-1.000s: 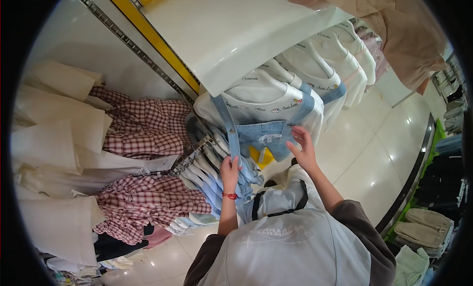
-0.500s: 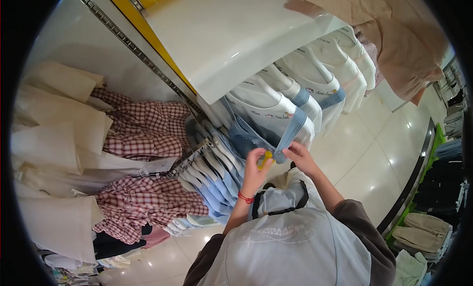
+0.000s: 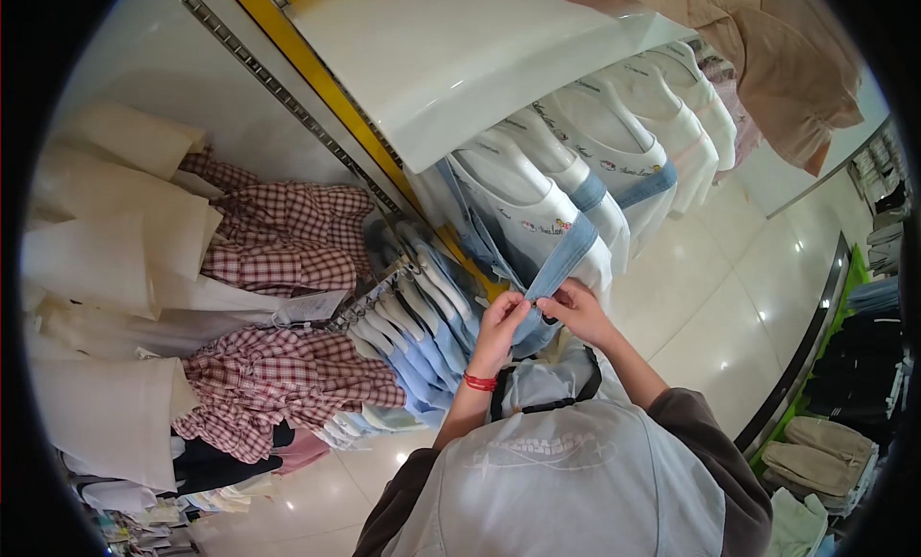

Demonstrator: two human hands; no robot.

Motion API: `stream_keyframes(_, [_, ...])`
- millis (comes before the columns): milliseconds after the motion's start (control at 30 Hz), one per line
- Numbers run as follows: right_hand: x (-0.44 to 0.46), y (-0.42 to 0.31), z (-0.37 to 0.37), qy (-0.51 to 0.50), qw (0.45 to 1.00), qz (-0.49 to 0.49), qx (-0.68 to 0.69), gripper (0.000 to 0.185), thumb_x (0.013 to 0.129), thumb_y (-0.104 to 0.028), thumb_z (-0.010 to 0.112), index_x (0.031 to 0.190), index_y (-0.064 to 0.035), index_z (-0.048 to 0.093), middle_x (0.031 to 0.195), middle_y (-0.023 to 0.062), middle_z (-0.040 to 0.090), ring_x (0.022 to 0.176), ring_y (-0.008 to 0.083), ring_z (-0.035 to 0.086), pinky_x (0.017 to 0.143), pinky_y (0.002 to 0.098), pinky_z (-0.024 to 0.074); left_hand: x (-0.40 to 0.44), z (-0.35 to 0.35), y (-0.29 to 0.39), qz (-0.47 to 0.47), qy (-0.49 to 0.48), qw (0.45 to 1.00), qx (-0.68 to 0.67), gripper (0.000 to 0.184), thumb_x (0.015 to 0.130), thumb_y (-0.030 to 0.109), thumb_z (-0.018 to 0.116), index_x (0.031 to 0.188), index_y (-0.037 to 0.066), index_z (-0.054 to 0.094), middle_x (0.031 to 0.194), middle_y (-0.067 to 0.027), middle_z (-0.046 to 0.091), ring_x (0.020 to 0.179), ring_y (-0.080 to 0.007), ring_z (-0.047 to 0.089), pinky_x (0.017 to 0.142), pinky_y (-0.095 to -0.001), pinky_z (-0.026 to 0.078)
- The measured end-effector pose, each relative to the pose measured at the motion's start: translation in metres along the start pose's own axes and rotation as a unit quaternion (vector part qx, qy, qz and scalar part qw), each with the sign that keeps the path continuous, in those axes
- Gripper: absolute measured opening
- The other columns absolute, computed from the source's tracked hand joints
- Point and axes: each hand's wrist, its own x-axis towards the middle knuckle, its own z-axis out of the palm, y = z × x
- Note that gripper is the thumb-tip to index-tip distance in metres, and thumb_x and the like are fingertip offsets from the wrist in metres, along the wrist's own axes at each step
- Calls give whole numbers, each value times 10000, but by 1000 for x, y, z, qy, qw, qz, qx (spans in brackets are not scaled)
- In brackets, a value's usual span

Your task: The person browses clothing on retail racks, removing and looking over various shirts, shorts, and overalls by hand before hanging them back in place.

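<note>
A denim strap (image 3: pixel 566 258) runs down over the front of a white shirt (image 3: pixel 513 194) that hangs beneath the white shelf. Both hands meet at the strap's lower end, where it joins the denim garment. My left hand (image 3: pixel 503 325) pinches the denim there, with a red bracelet on the wrist. On the other side, my right hand (image 3: pixel 574 309) has its thumb and fingers closed on the same strap end. The fastening between the fingertips is mostly hidden. Part of something yellow shows just behind my left hand.
More white shirts (image 3: pixel 614 125) hang to the right under the white shelf (image 3: pixel 451 68). At left are plaid garments (image 3: pixel 288 236), cream garments (image 3: pixel 115 269) and light blue clothes on hangers (image 3: pixel 422 351). Folded clothes (image 3: pixel 820 456) lie at the far right. Peach fabric (image 3: pixel 767 68) hangs upper right.
My left hand has gone from the left strap to the right strap's lower end, beside my right hand, which has closed on it. The denim top has folded inward.
</note>
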Motion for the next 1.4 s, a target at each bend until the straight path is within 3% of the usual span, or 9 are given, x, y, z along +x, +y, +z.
stream_keyframes(233, [-2,4,3,-6,997,-19,-72,213,807,-139,622,955,-1,553,817,51,596,748,111,567,670,262,458,-14,7,4,117,45,975,183,72,845,66,547,871,5,519,783,-8,527,726,-58,484,625,-195,396])
stream_keyframes(367, [2,12,7,3,1000,-4,17,201,804,-112,623,947,-2,536,839,45,587,749,100,562,667,239,453,-28,14,17,176,65,945,267,81,827,33,548,875,-14,504,807,-68,523,715,-118,516,626,-242,427])
stream_keyframes(567, [-2,17,20,30,998,11,49,170,817,-52,587,962,-12,508,871,37,587,797,90,555,705,236,445,-33,17,28,338,75,828,441,86,793,5,565,848,-18,503,878,-114,533,726,-201,549,657,-258,449])
stream_keyframes(733, [-4,19,27,52,998,-46,-2,168,807,-64,603,930,-17,499,788,12,538,701,64,517,613,214,429,-30,11,15,283,86,896,331,61,809,-1,543,845,-7,494,904,-112,557,753,-181,558,672,-263,453])
stream_keyframes(867, [-7,8,28,45,997,6,63,203,805,-76,613,965,-13,506,830,22,559,729,72,532,638,217,436,-25,9,6,217,90,957,169,62,822,10,544,845,-3,487,902,-84,575,772,-121,555,683,-247,458])
stream_keyframes(1033, [-12,5,20,21,998,27,53,240,801,-80,620,1003,-12,508,890,42,578,776,84,546,683,225,448,-23,4,18,152,22,965,214,98,833,18,557,909,-5,498,910,-36,537,783,-72,505,693,-200,422])
stream_keyframes(1167, [-15,6,21,16,998,-18,56,230,800,-81,622,990,-14,509,880,43,574,780,86,550,695,224,451,-17,-6,15,95,-23,974,203,113,837,53,567,922,-1,515,851,-17,548,772,-61,509,662,-187,409])
stream_keyframes(1400, [-16,20,25,56,996,-57,-26,203,802,-91,626,928,1,497,844,58,564,765,82,550,664,212,453,-15,2,7,94,13,977,190,70,848,56,547,894,12,517,830,-6,549,752,-62,508,655,-185,398])
